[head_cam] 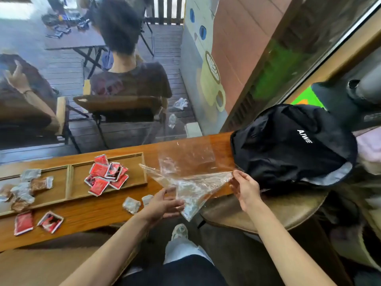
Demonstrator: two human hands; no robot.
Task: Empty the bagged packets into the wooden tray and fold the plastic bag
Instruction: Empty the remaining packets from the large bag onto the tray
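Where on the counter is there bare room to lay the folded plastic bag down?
Bare wood lies between the tray and the black backpack, under the plastic bag, and along the near edge between the loose red packets and silver packets. The tray's right compartment is crowded.

1. Bare forearms, no sleeves showing; left hand (162, 203) and right hand (245, 189) without rings or watch.
2. Dark top, pale trousers (181, 250).
3. Light sneaker (179, 231).

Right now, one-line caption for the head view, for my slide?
Both hands, left hand and right hand, stretch the emptied plastic bag beside the wooden tray of red packets.
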